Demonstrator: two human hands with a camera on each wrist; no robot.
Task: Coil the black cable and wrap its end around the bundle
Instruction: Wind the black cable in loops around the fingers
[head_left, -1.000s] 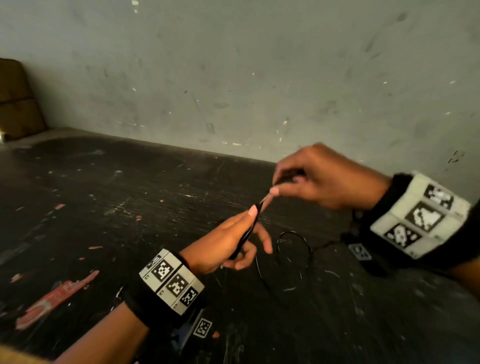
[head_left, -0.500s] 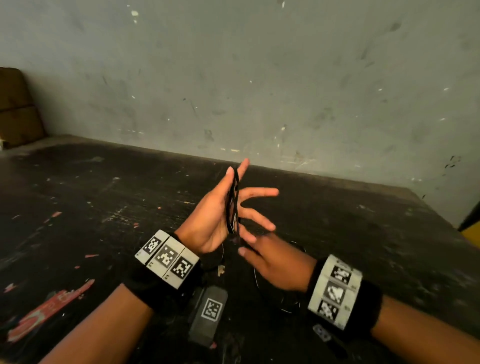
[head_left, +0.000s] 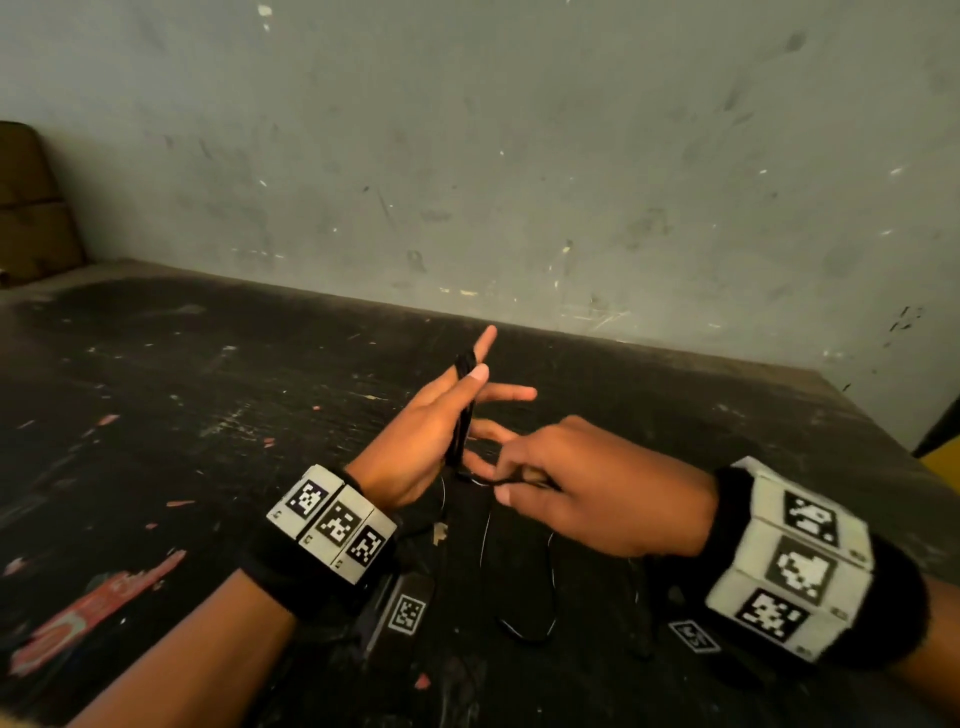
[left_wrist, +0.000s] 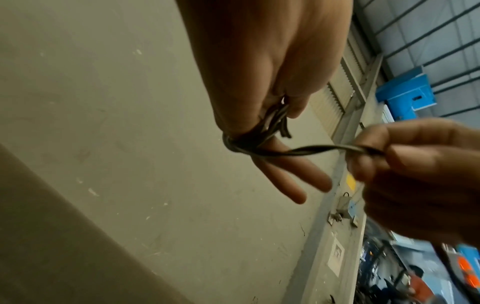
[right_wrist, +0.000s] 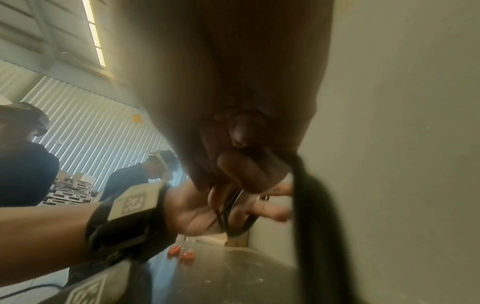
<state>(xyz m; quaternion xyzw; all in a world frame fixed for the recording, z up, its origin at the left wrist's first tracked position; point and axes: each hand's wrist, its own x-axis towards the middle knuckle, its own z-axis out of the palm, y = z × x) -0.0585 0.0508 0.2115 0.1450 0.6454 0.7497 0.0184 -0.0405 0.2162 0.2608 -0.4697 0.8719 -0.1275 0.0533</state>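
Observation:
The black cable (head_left: 462, 415) is wound in several loops along my left hand (head_left: 415, 431), from the raised index finger down to the heel of the palm. That hand stands upright with its fingers spread, and its thumb presses the loops against the index finger. In the left wrist view the loops (left_wrist: 259, 131) bunch at the palm's edge and one strand (left_wrist: 311, 149) runs out to my right hand (left_wrist: 415, 174). My right hand (head_left: 587, 488) pinches that strand (head_left: 498, 480) just right of the left palm's base. Slack cable (head_left: 519, 597) hangs down onto the table.
The dark scratched table (head_left: 208, 389) meets a grey wall (head_left: 519, 156) behind. A brown box (head_left: 31, 208) stands at the far left and a yellow object (head_left: 940, 457) at the right edge. Other people (right_wrist: 135, 179) stand in the background of the right wrist view.
My right hand dropped from above the left fingertips, passed under the left hand, and now pulls the strand out to the right. The left hand turned upright with fingers spread.

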